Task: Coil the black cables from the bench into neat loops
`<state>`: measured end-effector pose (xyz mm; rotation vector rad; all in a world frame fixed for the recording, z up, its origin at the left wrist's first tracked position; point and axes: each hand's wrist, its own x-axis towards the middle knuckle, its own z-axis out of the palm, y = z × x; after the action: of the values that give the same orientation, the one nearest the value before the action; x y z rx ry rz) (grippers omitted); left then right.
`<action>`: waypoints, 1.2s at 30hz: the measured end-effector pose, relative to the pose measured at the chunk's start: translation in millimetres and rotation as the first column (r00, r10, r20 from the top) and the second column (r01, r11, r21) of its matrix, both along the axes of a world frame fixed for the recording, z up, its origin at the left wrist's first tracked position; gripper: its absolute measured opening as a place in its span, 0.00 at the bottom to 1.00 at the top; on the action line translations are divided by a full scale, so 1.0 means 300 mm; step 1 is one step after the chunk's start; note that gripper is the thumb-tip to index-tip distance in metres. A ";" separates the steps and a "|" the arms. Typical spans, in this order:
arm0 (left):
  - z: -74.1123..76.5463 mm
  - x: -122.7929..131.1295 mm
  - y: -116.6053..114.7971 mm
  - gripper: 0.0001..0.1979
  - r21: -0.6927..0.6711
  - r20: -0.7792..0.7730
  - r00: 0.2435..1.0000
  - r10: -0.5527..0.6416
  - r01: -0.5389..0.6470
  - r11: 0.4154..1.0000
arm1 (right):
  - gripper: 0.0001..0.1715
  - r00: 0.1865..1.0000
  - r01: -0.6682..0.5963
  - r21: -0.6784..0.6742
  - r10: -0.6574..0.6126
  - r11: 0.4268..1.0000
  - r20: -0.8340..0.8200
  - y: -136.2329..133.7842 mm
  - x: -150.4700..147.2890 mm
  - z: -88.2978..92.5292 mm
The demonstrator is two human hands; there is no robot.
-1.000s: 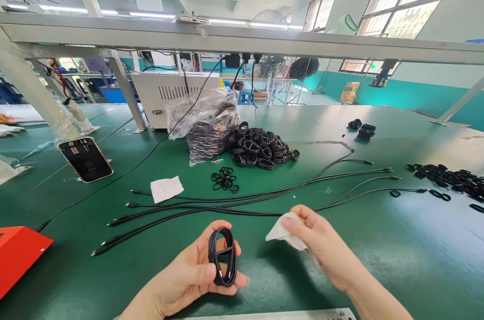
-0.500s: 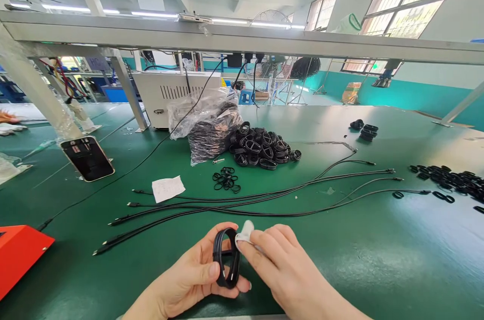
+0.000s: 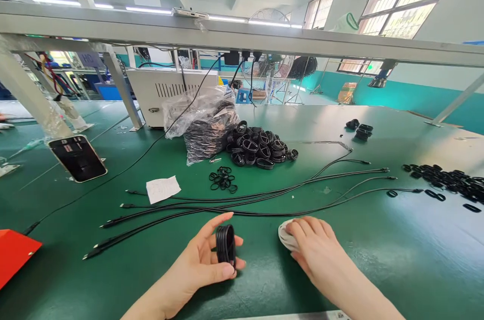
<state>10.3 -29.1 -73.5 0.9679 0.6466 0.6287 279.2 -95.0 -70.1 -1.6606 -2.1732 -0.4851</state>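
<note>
My left hand (image 3: pixel 198 259) grips a coiled black cable (image 3: pixel 226 247) upright between thumb and fingers, above the green table (image 3: pixel 264 279). To its right, my right hand (image 3: pixel 317 244) has its fingers closed over a folded white cloth (image 3: pixel 288 236). Whether the cloth rests on the table I cannot tell. Beyond both hands, several straightened black cables (image 3: pixel 242 209) lie across the table from left to right. Behind those sit a small group of black rings (image 3: pixel 223 179) and a large pile of coiled black cables (image 3: pixel 260 146).
Further left are a paper slip (image 3: pixel 162 189), a propped phone (image 3: pixel 78 158) and a red box (image 3: pixel 17 254). A plastic bag (image 3: pixel 206 131) stands before a white machine (image 3: pixel 151 93). More black rings (image 3: pixel 446 181) lie at right, with black coils (image 3: pixel 363 131) behind. A metal beam (image 3: pixel 242 35) spans above.
My right hand has moved right with the white cloth, away from the cable coil. My left hand has turned the coil slightly. The camera view has shifted a little.
</note>
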 end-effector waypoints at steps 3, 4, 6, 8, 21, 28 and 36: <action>-0.029 0.018 0.005 0.35 0.106 -0.101 0.990 0.097 -0.086 0.991 | 0.07 0.988 -0.036 -0.046 0.028 0.998 -0.149 0.010 -0.030 0.049; -0.037 0.021 0.006 0.33 0.126 -0.118 0.986 0.117 -0.102 0.987 | 0.07 0.961 -0.089 -0.093 0.061 0.992 -0.269 0.017 -0.063 0.069; -0.044 0.024 0.004 0.31 0.145 -0.127 0.983 0.133 -0.114 0.983 | 0.10 0.827 -0.241 -0.213 0.086 0.947 -0.555 0.038 -0.144 0.094; -0.038 0.024 0.000 0.30 0.151 -0.131 0.984 0.119 -0.099 0.984 | 0.14 0.620 -0.401 -0.313 0.004 0.861 -0.784 0.065 -0.219 0.090; -0.027 0.048 -0.026 0.25 0.147 -0.162 0.985 0.059 -0.035 0.989 | 0.31 -0.128 -0.668 -0.294 -0.494 0.684 -0.860 0.101 -0.320 0.000; -0.059 0.034 -0.001 0.31 0.126 -0.268 0.955 0.123 -0.092 0.988 | 0.14 0.753 0.138 -0.473 -0.403 0.870 -0.520 0.138 -0.071 0.035; -0.057 0.030 -0.006 0.33 0.141 -0.296 0.951 0.093 -0.053 0.989 | 0.04 0.596 -0.166 -0.562 -0.371 0.810 -0.712 0.116 -0.073 0.014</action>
<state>19.4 -30.8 -90.6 1.1804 0.9248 0.5989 257.1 -60.3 -65.9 -1.7786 -1.5407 0.8957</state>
